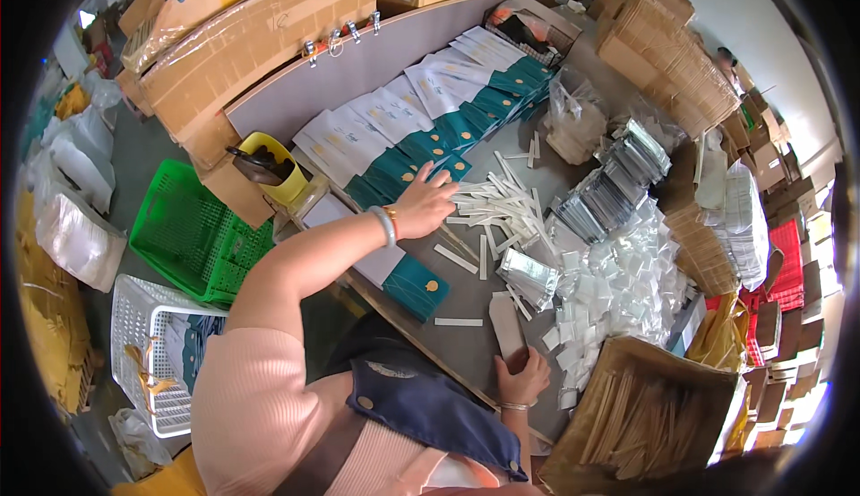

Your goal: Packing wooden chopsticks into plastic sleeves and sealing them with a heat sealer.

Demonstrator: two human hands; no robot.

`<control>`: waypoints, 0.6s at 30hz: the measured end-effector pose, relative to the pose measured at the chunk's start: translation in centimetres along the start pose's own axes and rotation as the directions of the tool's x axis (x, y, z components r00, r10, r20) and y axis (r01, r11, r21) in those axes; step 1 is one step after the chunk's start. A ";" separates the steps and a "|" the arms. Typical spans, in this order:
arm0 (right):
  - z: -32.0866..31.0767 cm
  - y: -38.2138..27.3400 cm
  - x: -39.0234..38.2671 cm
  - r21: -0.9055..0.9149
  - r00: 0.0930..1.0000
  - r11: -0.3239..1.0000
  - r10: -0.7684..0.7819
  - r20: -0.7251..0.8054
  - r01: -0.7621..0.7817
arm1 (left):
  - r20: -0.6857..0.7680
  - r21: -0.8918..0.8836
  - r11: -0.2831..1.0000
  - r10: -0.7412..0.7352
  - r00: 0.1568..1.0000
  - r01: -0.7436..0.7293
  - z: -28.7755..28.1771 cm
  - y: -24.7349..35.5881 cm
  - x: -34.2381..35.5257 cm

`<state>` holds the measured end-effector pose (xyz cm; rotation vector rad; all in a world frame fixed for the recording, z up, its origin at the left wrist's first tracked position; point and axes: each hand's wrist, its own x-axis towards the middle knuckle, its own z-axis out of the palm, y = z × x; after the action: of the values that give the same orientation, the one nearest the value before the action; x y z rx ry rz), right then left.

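Looking down from the head camera, we are seeing the left hand (425, 202) reaching out over the grey table (466, 292), fingers spread and lying flat, closed on nothing. Its fingertips are touching the near end of the heap of white paper strips (506, 209), which is lying just to the right of the hand and ahead of it; the strips are pointing every way, though most are running with their long axis away from us. Behind the hand, a row of teal envelopes (448, 138) with small gold dots is overlapping like roof tiles, with white sheets (403, 106) behind them against the grey board.

The right hand (522, 378) is resting near the table's front edge, curled loosely around the lower end of a flat tan card sleeve (507, 326) that is standing up and away from it (the grip looks light, more steadying than clamping). The left hand is clearly the nearer one to the strips.

Further right, shiny silver foil pouches (609, 187) are lying in a slumped stack, and small clear packets (618, 285) are spreading in a crinkled pile. A brown box of thin wooden sticks (640, 415) is sitting beside the right hand.
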<state>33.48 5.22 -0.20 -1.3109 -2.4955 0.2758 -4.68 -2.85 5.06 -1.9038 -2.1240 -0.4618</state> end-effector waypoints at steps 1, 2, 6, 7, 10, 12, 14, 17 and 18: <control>0.3 0.1 0.0 -0.017 0.999 1.000 -0.026 -0.023 0.026 | 0.056 0.078 0.997 -0.007 0.998 0.003 0.9 -0.2 0.6; 0.5 0.2 -0.1 -0.021 0.999 0.999 -0.025 -0.026 0.024 | 0.112 0.156 0.988 -0.018 0.994 0.000 1.7 -0.5 1.2; 0.6 -0.1 -0.1 -0.001 1.000 1.000 0.015 -0.010 -0.015 | 0.273 0.263 0.964 -0.027 0.962 -0.047 2.5 -2.2 1.2; 0.5 -0.1 -0.1 0.006 1.000 1.000 -0.007 -0.030 0.007 | 0.266 0.291 0.956 -0.044 0.963 -0.037 2.1 -2.7 0.9; 0.4 -0.2 -0.1 0.010 0.999 1.000 -0.018 -0.042 0.018 | 0.345 0.388 0.922 -0.147 0.927 0.002 1.7 -3.9 0.9; 0.2 -0.3 -0.1 0.003 0.999 1.000 -0.010 -0.034 0.010 | 0.311 0.305 0.952 -0.077 0.947 -0.023 2.2 -3.7 1.5; 0.1 -0.4 -0.1 0.010 1.000 1.000 0.006 -0.018 -0.006 | 0.268 0.218 0.975 -0.010 0.963 -0.050 2.4 -3.7 1.9; 0.3 -0.1 -0.2 0.010 1.000 1.000 -0.008 -0.025 0.008 | 0.424 0.298 0.954 -0.088 0.901 -0.047 1.5 -3.6 3.1; 0.3 -0.2 -0.3 0.009 1.000 1.000 -0.003 -0.027 0.004 | 0.424 0.297 0.954 -0.082 0.902 -0.052 1.4 -3.7 3.3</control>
<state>33.41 4.90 -0.45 -1.2979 -2.4705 0.2666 -8.73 0.38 4.80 -1.9389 -2.3017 0.3085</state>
